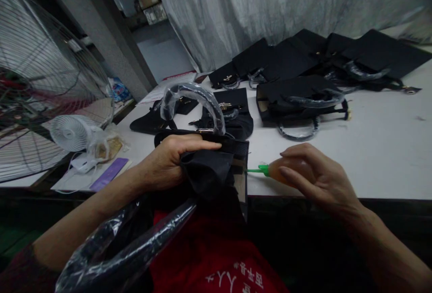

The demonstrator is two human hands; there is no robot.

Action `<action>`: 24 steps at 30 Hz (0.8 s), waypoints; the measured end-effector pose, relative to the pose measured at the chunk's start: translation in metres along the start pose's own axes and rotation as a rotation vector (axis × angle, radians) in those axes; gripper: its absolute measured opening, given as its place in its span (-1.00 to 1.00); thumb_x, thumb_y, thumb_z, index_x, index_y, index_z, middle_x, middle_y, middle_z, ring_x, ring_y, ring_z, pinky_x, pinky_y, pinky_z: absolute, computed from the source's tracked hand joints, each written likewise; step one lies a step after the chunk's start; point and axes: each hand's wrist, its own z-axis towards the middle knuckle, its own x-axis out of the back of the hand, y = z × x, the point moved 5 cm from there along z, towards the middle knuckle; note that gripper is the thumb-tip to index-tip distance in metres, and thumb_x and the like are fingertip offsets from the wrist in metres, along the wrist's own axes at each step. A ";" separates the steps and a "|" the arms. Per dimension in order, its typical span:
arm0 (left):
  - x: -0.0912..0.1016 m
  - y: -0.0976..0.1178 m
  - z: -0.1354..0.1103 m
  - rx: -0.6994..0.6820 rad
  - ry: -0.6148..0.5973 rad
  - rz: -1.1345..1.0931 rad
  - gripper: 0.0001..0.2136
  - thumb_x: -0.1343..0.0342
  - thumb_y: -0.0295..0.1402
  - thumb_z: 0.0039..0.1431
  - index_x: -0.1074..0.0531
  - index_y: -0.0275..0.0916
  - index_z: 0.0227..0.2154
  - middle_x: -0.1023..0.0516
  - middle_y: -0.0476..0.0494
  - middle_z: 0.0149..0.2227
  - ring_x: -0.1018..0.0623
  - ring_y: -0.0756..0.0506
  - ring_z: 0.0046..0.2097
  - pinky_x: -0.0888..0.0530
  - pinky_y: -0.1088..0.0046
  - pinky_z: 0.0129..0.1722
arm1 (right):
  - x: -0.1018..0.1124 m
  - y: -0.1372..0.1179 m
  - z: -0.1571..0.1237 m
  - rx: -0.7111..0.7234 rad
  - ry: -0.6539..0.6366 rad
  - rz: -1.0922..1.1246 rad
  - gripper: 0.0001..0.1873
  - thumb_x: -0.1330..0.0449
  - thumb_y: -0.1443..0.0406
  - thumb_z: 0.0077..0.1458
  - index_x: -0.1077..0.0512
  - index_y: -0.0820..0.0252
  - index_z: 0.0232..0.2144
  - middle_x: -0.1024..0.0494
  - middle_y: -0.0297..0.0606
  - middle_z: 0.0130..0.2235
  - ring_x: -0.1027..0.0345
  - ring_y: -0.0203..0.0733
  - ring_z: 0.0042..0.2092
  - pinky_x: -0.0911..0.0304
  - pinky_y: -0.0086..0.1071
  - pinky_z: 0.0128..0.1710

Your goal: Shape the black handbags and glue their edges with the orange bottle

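Note:
My left hand is closed on the top edge of a black handbag that sits at the near table edge, partly on my lap. One plastic-wrapped handle arches up behind the hand; another wrapped handle hangs low at the front left. My right hand grips a small amber squeeze bottle with a green nozzle. The nozzle tip points left at the bag's side edge, touching or nearly touching it.
Several black handbags with wrapped handles lie across the white table toward the back. A small white desk fan and a purple card sit at left, beside a large wire-caged fan. A grey curtain hangs behind.

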 end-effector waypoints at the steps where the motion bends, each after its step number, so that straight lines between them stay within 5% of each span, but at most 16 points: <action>1: 0.000 0.001 0.000 0.000 0.002 -0.003 -0.70 -0.06 -0.39 0.19 -0.48 -0.25 -0.02 -0.56 -0.16 -0.26 -0.52 -0.02 -0.27 -0.41 0.53 -0.24 | 0.000 0.001 -0.001 -0.034 -0.009 0.011 -0.73 -0.21 0.14 0.08 -0.36 0.11 -0.19 -0.45 -0.24 -0.21 -0.38 -0.11 -0.20 -0.29 -0.26 -0.22; 6: 0.001 0.001 -0.001 0.016 0.014 -0.016 -0.70 -0.07 -0.38 0.19 -0.49 -0.23 -0.03 -0.57 -0.16 -0.24 -0.53 -0.04 -0.24 -0.41 0.50 -0.21 | 0.007 -0.004 -0.014 -0.039 -0.001 0.053 -0.73 -0.22 0.17 0.09 -0.36 0.08 -0.16 -0.44 -0.23 -0.16 -0.37 -0.11 -0.16 -0.31 -0.28 -0.21; 13: 0.001 0.000 -0.001 0.008 -0.005 -0.014 -0.70 -0.07 -0.36 0.18 -0.48 -0.19 -0.02 -0.57 -0.16 -0.21 -0.54 -0.07 -0.23 -0.42 0.48 -0.22 | 0.000 -0.014 -0.025 0.047 -0.230 0.165 -0.78 -0.18 0.24 0.13 -0.34 0.07 -0.14 -0.44 -0.23 -0.15 -0.38 -0.15 -0.14 -0.34 -0.33 -0.22; 24: 0.000 0.007 -0.005 -0.039 -0.029 0.000 -0.69 -0.05 -0.26 0.20 -0.47 -0.16 -0.03 -0.57 -0.17 -0.20 -0.54 -0.10 -0.20 -0.42 0.46 -0.23 | 0.004 -0.010 -0.032 -0.057 -0.151 0.134 -0.75 -0.19 0.19 0.08 -0.37 0.06 -0.16 -0.50 -0.20 -0.17 -0.42 -0.07 -0.17 -0.37 -0.25 -0.24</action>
